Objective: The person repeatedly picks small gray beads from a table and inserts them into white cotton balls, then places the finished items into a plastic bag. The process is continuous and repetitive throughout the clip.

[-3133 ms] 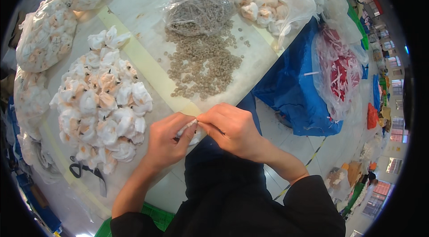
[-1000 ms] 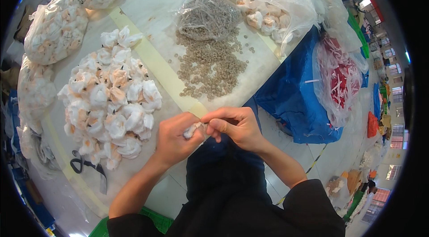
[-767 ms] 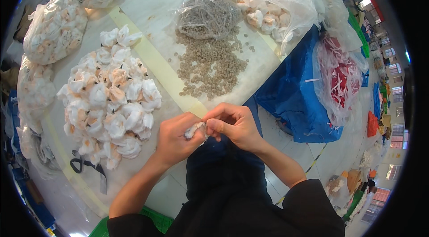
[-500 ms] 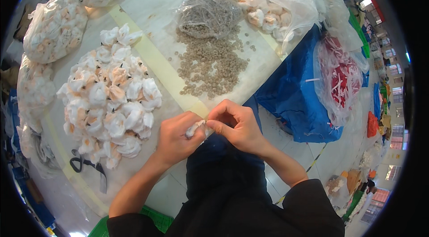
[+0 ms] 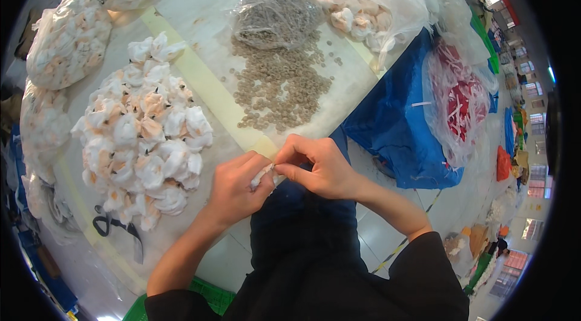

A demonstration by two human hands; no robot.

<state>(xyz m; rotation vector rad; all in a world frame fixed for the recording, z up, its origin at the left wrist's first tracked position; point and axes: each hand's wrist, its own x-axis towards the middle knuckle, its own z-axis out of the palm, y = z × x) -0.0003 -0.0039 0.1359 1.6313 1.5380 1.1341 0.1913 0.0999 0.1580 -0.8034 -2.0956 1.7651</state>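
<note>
Far left, clear bags bulge along the table, and beside them sits a heap of white flowers, on the left hand's side, probably for easy picking. Here's the left hand: fingers curled round a white piece, thumb laid along it, seemingly to steady it while leaving its tip bare. That piece sits by the table's near corner, and it slants: its long axis climbs from lower left to upper right, tip toward the other hand. Brown rings spread just beyond, likely for handy reach. And the right hand, thumb and forefinger pinching that tip (whether a ring is there too, I can't tell).
</note>
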